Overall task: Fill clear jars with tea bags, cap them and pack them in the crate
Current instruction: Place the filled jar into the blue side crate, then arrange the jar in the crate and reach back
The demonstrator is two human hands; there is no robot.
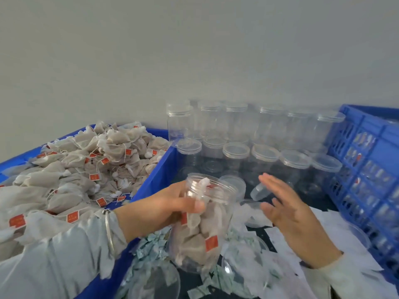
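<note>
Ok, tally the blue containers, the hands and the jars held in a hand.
Blue containers: 2, the tea-bag bin and the slatted crate
Hands: 2, the left hand and the right hand
Held jars: 1, the jar gripped by the left hand
Total: 5

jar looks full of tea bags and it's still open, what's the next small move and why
Probably: bring the right hand to a loose lid and pick it up. The left hand holds the jar by its neck, packed with tea bags, one poking out of the uncapped mouth. The right hand is open and empty, beside that lid. That bag may need tucking in first.
</note>
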